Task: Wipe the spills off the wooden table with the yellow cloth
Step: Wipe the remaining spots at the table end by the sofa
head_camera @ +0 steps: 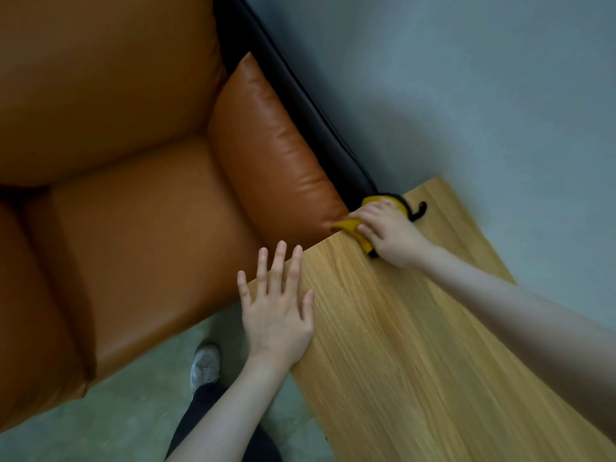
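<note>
My right hand (388, 230) pressed the soft yellow cloth (355, 232), bunched at the light wooden table's (400, 345) far corner. My left hand (278, 311) lay flat, fingers spread, on the table's edge. It looked limp; I'd grip the bunch.

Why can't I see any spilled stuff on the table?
No spill shows on the bare light wooden table. The right hand presses the bunched yellow cloth at the far edge beside the orange leather sofa. The left hand lies open at the table's edge.
</note>
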